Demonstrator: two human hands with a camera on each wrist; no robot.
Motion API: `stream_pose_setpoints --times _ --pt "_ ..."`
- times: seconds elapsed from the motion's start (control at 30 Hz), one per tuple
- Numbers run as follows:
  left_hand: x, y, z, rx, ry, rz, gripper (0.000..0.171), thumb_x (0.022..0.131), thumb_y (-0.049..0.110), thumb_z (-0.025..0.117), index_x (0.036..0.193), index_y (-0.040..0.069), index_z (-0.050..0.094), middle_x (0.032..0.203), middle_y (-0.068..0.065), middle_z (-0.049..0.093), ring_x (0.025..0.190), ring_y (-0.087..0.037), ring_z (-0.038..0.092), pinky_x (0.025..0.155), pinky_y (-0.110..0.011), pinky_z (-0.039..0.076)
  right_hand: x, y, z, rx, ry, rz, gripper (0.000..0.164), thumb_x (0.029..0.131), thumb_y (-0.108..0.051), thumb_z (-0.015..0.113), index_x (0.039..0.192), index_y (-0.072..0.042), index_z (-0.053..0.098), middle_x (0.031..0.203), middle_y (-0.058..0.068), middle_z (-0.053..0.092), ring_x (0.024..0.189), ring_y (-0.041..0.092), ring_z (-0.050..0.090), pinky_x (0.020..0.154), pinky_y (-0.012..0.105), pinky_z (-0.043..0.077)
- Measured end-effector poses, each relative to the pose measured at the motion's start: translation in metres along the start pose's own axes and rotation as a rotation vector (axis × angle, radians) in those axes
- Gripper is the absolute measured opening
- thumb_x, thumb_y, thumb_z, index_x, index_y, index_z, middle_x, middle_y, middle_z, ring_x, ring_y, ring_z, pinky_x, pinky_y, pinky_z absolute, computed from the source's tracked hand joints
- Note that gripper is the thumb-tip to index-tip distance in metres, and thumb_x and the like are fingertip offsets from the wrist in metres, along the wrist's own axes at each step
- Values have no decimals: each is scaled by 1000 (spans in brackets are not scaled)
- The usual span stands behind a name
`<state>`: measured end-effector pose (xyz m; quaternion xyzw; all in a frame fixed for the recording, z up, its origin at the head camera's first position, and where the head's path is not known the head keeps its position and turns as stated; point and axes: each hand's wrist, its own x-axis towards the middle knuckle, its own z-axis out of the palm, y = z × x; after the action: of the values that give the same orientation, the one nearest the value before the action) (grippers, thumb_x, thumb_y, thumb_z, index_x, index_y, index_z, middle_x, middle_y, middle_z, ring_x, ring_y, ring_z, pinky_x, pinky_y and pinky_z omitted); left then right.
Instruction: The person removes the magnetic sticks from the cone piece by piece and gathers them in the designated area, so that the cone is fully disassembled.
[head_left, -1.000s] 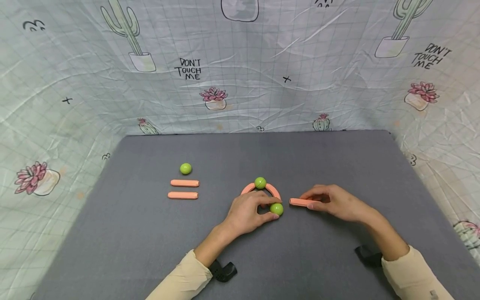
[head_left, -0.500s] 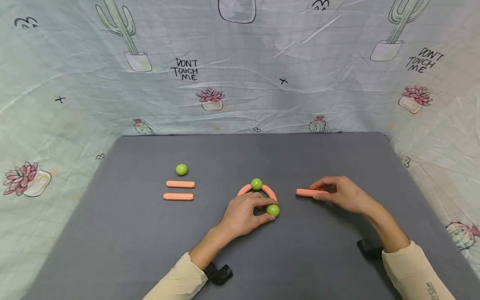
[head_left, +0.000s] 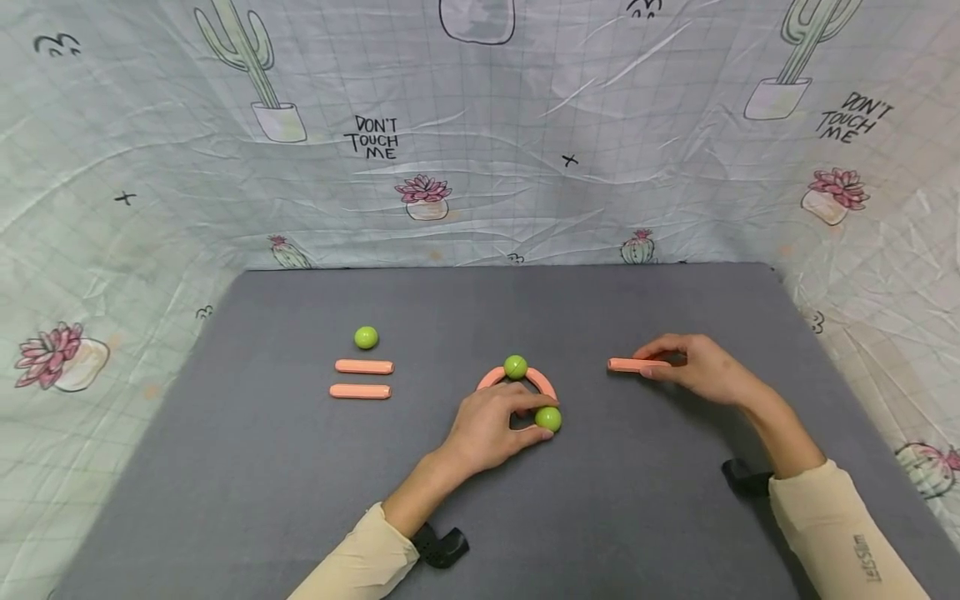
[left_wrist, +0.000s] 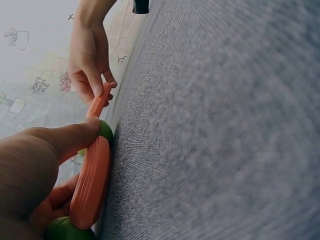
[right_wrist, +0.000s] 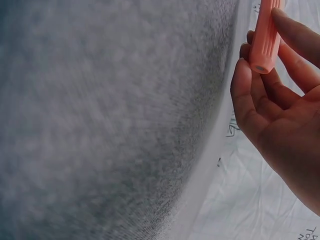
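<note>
In the head view, my left hand (head_left: 483, 425) pinches a green ball (head_left: 548, 418) between thumb and fingers. This ball sits at the end of a curved orange piece (head_left: 542, 382), part of an arc with another green ball (head_left: 515, 367) at its top; the hand hides the arc's lower left. In the left wrist view, the grooved curved piece (left_wrist: 92, 180) runs between two green balls. My right hand (head_left: 697, 367) holds a straight orange stick (head_left: 628, 365) by its right part, apart from the arc. A small hole shows in the end of this grooved stick (right_wrist: 267, 45).
Two more straight orange sticks, an upper one (head_left: 364, 367) and a lower one (head_left: 360, 392), lie parallel on the grey table (head_left: 225, 483) at the left. Behind them lies a loose green ball (head_left: 366, 337). A patterned cloth (head_left: 480, 108) hangs round the table's back and sides.
My right hand has carried the straight stick away from the arc, to the right and toward the back. The left hand keeps its pinch on the ball in about the same place.
</note>
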<state>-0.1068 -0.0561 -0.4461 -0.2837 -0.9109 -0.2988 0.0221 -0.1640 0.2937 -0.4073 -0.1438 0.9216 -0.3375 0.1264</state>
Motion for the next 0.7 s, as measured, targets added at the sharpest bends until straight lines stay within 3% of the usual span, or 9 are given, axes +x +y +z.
stream_pose_setpoints --times 0.2,0.7 --pt "-1 0 0 -7 -1 -6 37 87 42 84 122 36 76 103 12 73 84 -5 63 69 -20 47 5 4 -3 -6 20 -12 26 98 -29 75 120 -16 77 120 8 75 96 9 62 76 23 51" --pt "0 0 0 -2 11 12 37 86 42 85 122 36 76 100 11 73 81 -5 62 65 -18 44 17 16 -15 -42 6 51 32 99 -34 73 124 -15 76 127 13 73 113 26 63 85 26 49"
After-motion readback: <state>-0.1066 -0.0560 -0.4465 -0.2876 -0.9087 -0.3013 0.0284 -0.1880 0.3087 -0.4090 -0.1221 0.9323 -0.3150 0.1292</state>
